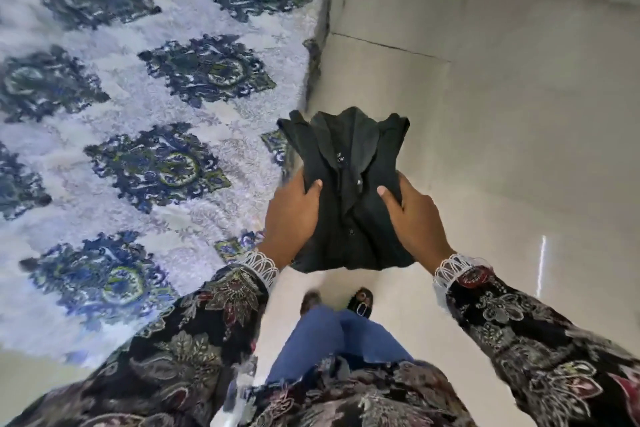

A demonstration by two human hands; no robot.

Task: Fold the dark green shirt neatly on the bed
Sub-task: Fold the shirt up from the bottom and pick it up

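Patterned sleeves (194, 333) nearest; fingers hidden under cloth. Left hand (289, 218) and right hand (414, 218) grip folded dark green shirt (349, 191), collar up, label unreadable, right of bed (145, 107).

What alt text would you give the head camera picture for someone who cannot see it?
Two hands, left hand and right hand, hold a folded dark green shirt in the air above a pale tiled floor. A bed with a blue patterned cover lies to the left.

Bright, even daylight fills the frame. A thin streak of glare marks the glossy floor (541, 263) at lower right. The bedspread (138, 107) at left is smeared by motion blur; edges bend from the wide lens.
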